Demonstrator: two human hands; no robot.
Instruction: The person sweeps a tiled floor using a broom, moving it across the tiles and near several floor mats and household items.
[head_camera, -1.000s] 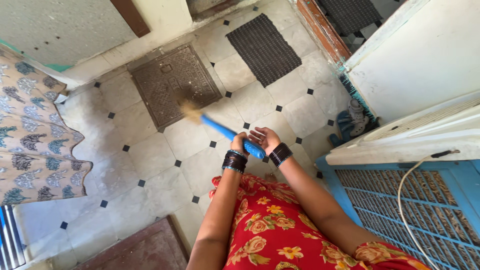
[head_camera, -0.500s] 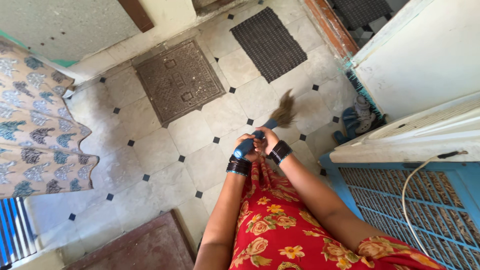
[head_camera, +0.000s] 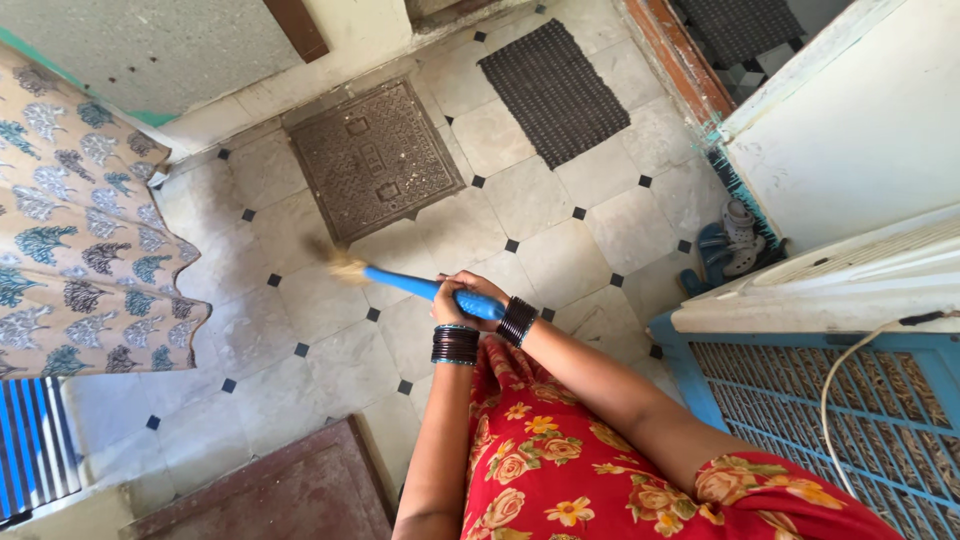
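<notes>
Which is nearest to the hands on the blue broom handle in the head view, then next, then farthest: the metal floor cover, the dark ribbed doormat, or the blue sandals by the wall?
1. Square metal floor cover, up and left of the hands.
2. Dark ribbed doormat, upper middle.
3. Blue sandals, far right by the wall; close to the doormat's distance, so hard to rank.

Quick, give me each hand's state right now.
Left hand: closed around the blue broom handle.
Right hand: on the handle's near end; its grip cannot be told.
</notes>
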